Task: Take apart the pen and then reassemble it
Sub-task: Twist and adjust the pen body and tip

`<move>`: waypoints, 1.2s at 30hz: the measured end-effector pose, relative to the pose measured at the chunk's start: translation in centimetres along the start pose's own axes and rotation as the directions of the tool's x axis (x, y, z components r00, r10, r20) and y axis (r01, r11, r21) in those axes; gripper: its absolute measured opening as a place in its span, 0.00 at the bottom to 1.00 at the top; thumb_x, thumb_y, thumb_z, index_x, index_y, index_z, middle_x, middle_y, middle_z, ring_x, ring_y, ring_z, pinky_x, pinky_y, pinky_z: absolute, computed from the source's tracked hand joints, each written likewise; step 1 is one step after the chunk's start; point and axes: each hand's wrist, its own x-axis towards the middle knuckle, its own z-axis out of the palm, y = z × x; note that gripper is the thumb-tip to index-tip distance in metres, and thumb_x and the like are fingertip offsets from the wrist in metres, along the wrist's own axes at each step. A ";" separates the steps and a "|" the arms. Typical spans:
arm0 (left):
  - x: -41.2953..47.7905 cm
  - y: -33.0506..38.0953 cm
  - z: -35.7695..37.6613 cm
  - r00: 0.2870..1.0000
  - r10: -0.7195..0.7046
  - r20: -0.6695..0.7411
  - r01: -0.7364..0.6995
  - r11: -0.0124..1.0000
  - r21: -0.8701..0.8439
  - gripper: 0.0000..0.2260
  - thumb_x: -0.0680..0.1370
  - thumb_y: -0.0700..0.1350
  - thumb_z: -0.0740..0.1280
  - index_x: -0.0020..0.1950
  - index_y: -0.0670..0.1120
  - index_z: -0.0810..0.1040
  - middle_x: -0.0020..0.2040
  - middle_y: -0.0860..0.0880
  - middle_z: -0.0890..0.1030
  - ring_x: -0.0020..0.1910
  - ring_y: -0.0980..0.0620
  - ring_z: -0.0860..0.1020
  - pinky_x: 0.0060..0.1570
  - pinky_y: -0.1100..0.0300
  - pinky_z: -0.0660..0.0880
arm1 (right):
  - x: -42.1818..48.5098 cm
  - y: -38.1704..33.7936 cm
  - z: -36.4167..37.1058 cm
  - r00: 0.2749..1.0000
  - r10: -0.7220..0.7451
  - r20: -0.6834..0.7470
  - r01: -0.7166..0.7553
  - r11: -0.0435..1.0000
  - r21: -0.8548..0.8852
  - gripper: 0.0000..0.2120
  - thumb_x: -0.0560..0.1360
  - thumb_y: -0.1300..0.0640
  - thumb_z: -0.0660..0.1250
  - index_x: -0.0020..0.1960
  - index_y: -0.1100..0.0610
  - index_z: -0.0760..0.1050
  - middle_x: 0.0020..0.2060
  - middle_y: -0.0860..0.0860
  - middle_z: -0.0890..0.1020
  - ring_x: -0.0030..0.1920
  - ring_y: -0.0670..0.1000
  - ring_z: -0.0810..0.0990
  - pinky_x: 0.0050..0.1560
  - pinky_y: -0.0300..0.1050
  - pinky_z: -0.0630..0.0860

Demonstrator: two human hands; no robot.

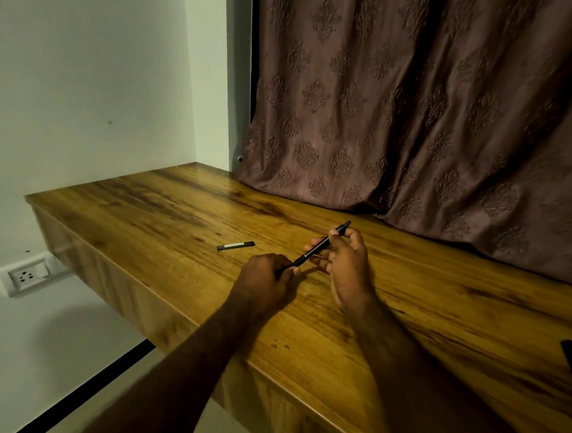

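Nearest me, left hand and right hand pinch the ends of a light-seeming, slick pen right of the cap.

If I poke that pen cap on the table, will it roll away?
Probably not far: the pen cap has a pale clip along it, which should stop a roll. It looks small and light, so it may slide on the glossy wooden table instead.
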 end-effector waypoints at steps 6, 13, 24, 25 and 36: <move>0.0 0.3 0.1 0.993 -0.090 0.083 0.094 0.994 -0.053 0.10 0.74 0.51 0.71 0.39 0.46 0.81 0.34 0.47 0.83 0.33 0.47 0.81 0.34 0.51 0.78 | -0.6 -1.1 1.3 0.991 0.108 0.075 -0.128 0.918 0.376 0.16 0.81 0.50 0.51 0.46 0.59 0.71 0.31 0.53 0.68 0.31 0.51 0.68 0.37 0.48 0.69; -0.3 0.8 -0.1 0.935 -0.284 0.212 0.347 0.855 -0.385 0.04 0.75 0.41 0.71 0.41 0.42 0.81 0.33 0.43 0.83 0.29 0.51 0.80 0.31 0.58 0.75 | 0.0 -2.2 0.2 0.994 0.090 0.068 -0.112 0.873 0.474 0.29 0.76 0.36 0.50 0.29 0.57 0.66 0.23 0.51 0.64 0.23 0.50 0.61 0.30 0.43 0.59; 0.8 1.9 -0.1 0.808 -0.517 0.284 0.582 0.622 -0.524 0.09 0.72 0.31 0.63 0.45 0.35 0.82 0.37 0.42 0.84 0.30 0.49 0.79 0.27 0.63 0.73 | 0.5 -2.9 -0.2 0.999 0.039 0.004 -0.037 0.894 0.447 0.27 0.75 0.39 0.49 0.23 0.55 0.60 0.17 0.49 0.59 0.19 0.48 0.52 0.27 0.38 0.48; 0.6 2.2 0.1 0.811 -0.518 0.270 0.574 0.618 -0.538 0.09 0.73 0.30 0.61 0.45 0.35 0.81 0.38 0.42 0.84 0.31 0.48 0.79 0.27 0.63 0.73 | 0.5 -2.9 -0.2 0.999 0.041 0.008 -0.041 0.902 0.430 0.28 0.75 0.39 0.49 0.23 0.55 0.60 0.17 0.49 0.59 0.18 0.48 0.53 0.27 0.38 0.48; 0.0 1.2 0.7 0.859 -0.458 0.230 0.509 0.710 -0.487 0.11 0.69 0.35 0.64 0.36 0.47 0.83 0.43 0.42 0.86 0.41 0.40 0.83 0.40 0.47 0.80 | 0.2 -2.9 -0.2 0.999 0.040 0.032 -0.049 0.936 0.349 0.26 0.75 0.41 0.49 0.24 0.56 0.59 0.17 0.49 0.57 0.19 0.47 0.51 0.27 0.34 0.50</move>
